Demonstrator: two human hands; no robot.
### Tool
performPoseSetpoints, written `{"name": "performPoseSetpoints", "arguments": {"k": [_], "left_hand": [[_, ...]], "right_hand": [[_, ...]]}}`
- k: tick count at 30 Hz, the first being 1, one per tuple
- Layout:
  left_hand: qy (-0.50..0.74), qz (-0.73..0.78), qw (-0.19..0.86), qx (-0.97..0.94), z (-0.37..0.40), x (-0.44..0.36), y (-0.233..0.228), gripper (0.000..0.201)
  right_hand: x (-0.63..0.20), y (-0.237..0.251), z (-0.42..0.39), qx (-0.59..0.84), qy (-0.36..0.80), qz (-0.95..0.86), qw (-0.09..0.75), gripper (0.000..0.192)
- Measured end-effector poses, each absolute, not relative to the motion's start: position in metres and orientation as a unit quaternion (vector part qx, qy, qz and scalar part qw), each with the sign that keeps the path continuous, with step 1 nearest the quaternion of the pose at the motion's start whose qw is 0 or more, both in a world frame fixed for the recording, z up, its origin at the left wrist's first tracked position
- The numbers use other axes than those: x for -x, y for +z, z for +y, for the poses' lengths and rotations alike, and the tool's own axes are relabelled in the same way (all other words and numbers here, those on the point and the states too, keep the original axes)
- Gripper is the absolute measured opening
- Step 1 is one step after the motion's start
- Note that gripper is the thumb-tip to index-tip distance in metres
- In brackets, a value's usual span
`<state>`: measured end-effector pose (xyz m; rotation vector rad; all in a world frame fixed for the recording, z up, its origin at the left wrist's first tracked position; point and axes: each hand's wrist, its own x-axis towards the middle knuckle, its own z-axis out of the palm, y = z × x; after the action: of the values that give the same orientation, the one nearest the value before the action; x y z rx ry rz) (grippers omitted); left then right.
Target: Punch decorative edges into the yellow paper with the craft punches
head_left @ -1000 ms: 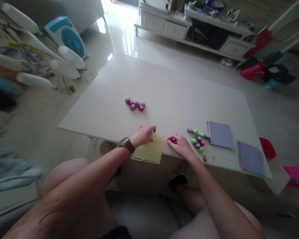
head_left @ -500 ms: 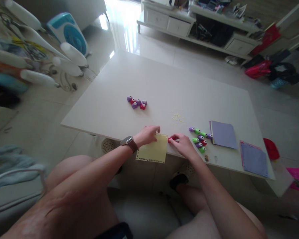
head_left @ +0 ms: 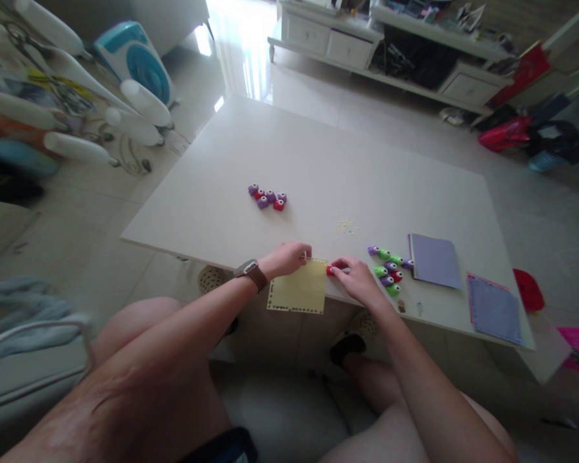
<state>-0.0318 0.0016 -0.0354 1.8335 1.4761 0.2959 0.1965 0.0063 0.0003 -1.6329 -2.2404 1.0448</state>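
A pale yellow paper sheet (head_left: 299,290) with punched holes along its edges lies at the near edge of the white table (head_left: 318,161), hanging partly over it. My left hand (head_left: 285,258), with a watch on the wrist, holds the sheet's far left corner. My right hand (head_left: 354,278) grips a small red paper punch (head_left: 330,270) set against the sheet's far right corner.
Several purple and red punches (head_left: 267,197) sit mid-table. Several green, purple and red punches (head_left: 388,270) lie right of my right hand. Yellow paper bits (head_left: 345,226), purple sheets (head_left: 435,260) and another stack (head_left: 494,308) are on the right. A red object (head_left: 528,289) sits past the table's right edge.
The red punch and my right hand have slid left onto the sheet's far right corner. My left hand stays on the sheet. The camera has shifted slightly.
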Motion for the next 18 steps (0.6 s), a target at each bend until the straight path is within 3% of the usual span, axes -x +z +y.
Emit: {"name": "performPoseSetpoints", "arguments": {"k": [18], "left_hand": [[0.113, 0.597, 0.409, -0.681, 0.0006, 0.0292, -0.0331, 0.025]], "right_hand": [[-0.1975, -0.0054, 0.0086, 0.548, 0.348, -0.755, 0.091, 0.012]]}}
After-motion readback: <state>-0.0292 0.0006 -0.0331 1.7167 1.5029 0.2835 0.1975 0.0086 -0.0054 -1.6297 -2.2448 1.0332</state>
